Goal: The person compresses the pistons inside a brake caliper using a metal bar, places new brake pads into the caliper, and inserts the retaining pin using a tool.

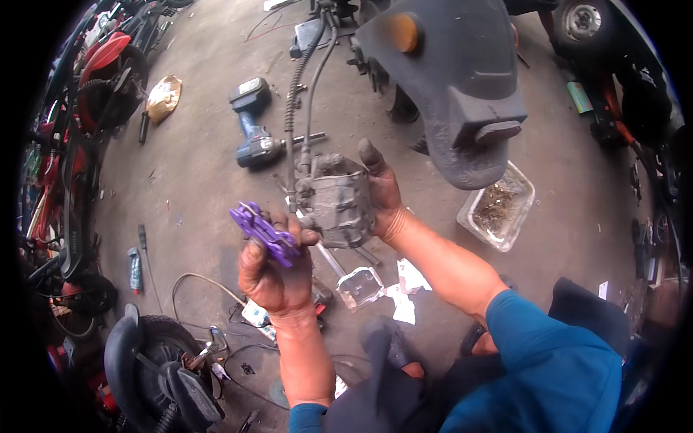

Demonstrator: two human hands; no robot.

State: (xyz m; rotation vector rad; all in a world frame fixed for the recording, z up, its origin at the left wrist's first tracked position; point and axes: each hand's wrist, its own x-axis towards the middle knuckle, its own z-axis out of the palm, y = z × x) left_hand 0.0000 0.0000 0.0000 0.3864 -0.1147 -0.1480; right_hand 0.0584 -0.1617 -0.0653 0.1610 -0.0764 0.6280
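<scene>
My left hand point(280, 278) is closed around purple metal brake pads point(266, 234), gripping them between thumb and fingers. Just right of it, a dusty grey brake caliper point(339, 209) hangs from a brake hose point(309, 108) and a spring-wrapped cable point(292, 108). My right hand point(384, 191) grips the caliper from its right side, with the thumb raised. The fingers behind the caliper are hidden. My left fingertips are close to the caliper's lower left; whether they touch it I cannot tell.
A blue cordless drill point(254, 126) lies on the floor beyond the caliper. At upper right looms a dark vehicle fender point(447, 79), above a plastic tub point(530, 198) of debris. A black wheel point(155, 364) lies at lower left. Paper scraps point(404, 307) and motorbikes at left surround me.
</scene>
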